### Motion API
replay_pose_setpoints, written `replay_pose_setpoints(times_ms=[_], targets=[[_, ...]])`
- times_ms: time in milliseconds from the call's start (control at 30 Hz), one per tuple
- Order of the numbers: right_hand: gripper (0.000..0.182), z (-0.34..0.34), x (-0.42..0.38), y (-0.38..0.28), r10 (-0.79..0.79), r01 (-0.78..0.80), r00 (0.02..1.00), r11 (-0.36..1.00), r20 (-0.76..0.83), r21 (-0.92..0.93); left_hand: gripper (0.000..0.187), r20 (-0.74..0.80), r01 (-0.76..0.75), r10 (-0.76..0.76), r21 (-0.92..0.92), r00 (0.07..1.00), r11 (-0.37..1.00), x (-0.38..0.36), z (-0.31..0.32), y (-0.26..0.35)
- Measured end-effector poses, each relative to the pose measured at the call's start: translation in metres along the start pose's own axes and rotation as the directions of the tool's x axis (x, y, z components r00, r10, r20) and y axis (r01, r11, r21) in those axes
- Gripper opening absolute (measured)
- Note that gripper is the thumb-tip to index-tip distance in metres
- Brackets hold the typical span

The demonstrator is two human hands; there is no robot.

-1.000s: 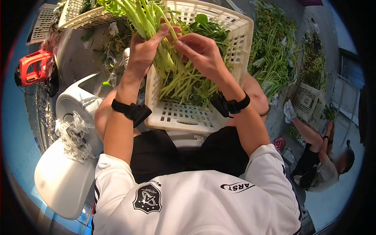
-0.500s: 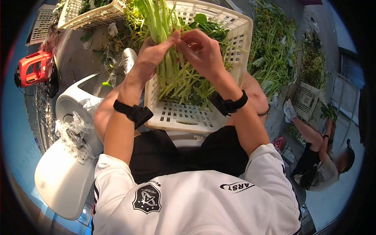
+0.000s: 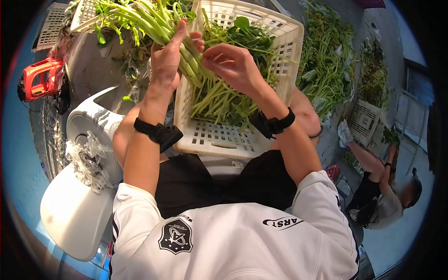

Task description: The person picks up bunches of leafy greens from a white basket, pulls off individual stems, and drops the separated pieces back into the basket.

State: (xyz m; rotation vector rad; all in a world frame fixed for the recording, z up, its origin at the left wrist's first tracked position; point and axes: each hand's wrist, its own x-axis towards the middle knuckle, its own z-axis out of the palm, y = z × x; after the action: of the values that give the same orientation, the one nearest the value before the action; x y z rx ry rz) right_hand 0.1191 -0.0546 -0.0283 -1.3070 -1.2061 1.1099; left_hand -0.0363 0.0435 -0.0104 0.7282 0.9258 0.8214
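Observation:
My left hand (image 3: pixel 169 63) is wrapped round a bunch of green leafy stalks (image 3: pixel 148 22), tilted with its leaves to the upper left and its cut ends to the lower right. Beside those lower ends, my right hand (image 3: pixel 233 67) has its fingers drawn together against the stalks; what they pinch is too small to tell. Under both hands stands a white plastic crate (image 3: pixel 219 146) with slotted sides. Loose stalks (image 3: pixel 219 100) and darker leafy greens (image 3: pixel 245 35) lie inside it.
A long heap of greens (image 3: pixel 324 60) covers the floor on the right, where a co-worker (image 3: pixel 387 196) sits by another crate (image 3: pixel 366 119). To my left are a white plastic chair (image 3: pixel 70 214) with crumpled clear plastic (image 3: pixel 88 161) on it and a red plastic stool (image 3: pixel 42 79).
The bunch has swung from upright to tilted toward the upper left, and my left hand has turned and moved left with it. My right hand has shifted slightly down and left.

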Motion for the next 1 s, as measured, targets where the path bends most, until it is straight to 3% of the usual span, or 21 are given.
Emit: replay_pose_setpoints(times_ms=[100, 367, 500, 600, 700, 900, 1000], targets=[[0.022, -0.002, 0.001, -0.009, 0.09, -0.087, 0.995, 0.992, -0.033, 0.094, 0.048, 0.064, 0.012, -0.011, -0.013, 0.998, 1.0, -0.003, 0.003, 0.002], [0.024, -0.001, 0.003, 0.001, 0.014, 0.003, 0.995, 0.983, -0.094, 0.182, 0.058, 0.264, -0.005, -0.019, 0.089, 0.964, 0.996, -0.005, 0.005, -0.004], [0.024, -0.002, 0.003, 0.001, 0.004, 0.001, 0.997, 0.998, -0.081, 0.066, 0.052, 0.248, -0.011, -0.021, 0.125, 0.969, 0.992, -0.005, 0.002, -0.006], [0.027, 0.002, 0.001, 0.001, 0.008, -0.007, 0.994, 1.0, -0.105, 0.013, 0.044, 0.153, -0.079, 0.082, -0.019, 0.985, 0.997, -0.009, 0.01, -0.003], [0.029, 0.0, 0.002, -0.001, 0.039, -0.042, 0.998, 0.998, -0.041, -0.053, 0.044, 0.1, -0.098, 0.099, -0.017, 0.99, 0.995, -0.008, 0.007, -0.005], [0.026, -0.001, 0.002, -0.002, 0.043, -0.044, 0.999, 0.995, 0.014, 0.095, 0.038, -0.018, -0.066, 0.067, 0.027, 0.998, 0.997, -0.009, 0.006, 0.003], [0.031, -0.004, 0.002, -0.005, 0.107, -0.112, 0.993, 0.986, 0.048, 0.122, 0.035, 0.05, -0.172, 0.18, -0.131, 0.982, 0.976, -0.007, 0.005, 0.0]])
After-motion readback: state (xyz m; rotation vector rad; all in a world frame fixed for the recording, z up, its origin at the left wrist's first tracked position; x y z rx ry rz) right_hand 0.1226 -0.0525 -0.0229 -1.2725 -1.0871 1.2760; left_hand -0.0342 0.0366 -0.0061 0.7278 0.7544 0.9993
